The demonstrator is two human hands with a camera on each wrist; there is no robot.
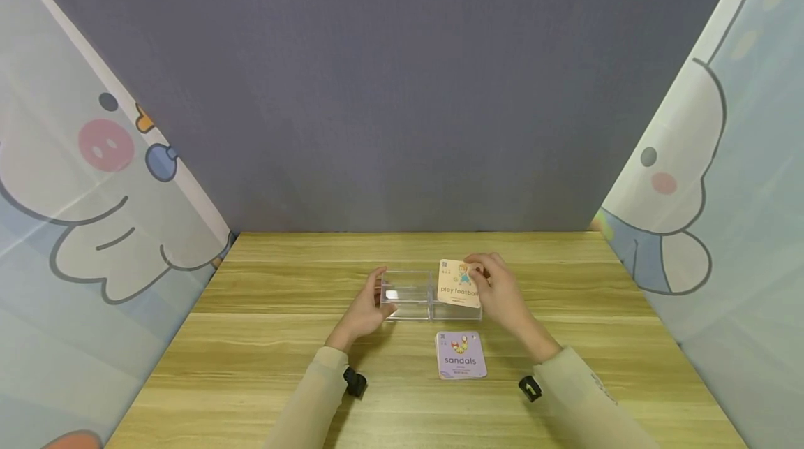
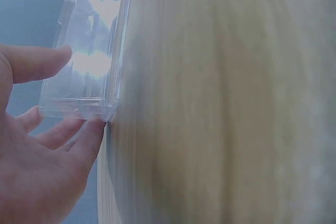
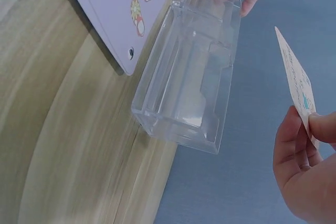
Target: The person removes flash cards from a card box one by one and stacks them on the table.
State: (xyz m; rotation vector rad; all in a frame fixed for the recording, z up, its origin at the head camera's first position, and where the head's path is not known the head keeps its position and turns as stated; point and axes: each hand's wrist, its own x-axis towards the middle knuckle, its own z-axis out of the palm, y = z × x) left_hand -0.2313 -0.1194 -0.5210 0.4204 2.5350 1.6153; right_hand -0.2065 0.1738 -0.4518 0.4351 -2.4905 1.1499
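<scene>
My right hand (image 1: 502, 292) pinches a cream flashcard (image 1: 455, 283) at its right edge, thumb on the printed face. The card reads "play football" and shows a small figure. It is held up above the right compartment of a clear plastic box (image 1: 407, 311), as the right wrist view confirms with a gap between card and box. My left hand (image 1: 366, 309) holds the box's left end, fingers against the end wall and thumb (image 2: 44, 62) over the side. Both compartments look bare. In front of the box lies a stack of cards (image 1: 461, 355), a purple "sandals" card on top.
The box and the stack stand on a wood-grain table (image 1: 264, 337). A grey-blue panel (image 1: 402, 100) rises behind the table. Cartoon-printed curtains (image 1: 38, 337) hang at both sides. Each wrist wears a black strap mount (image 1: 354, 382).
</scene>
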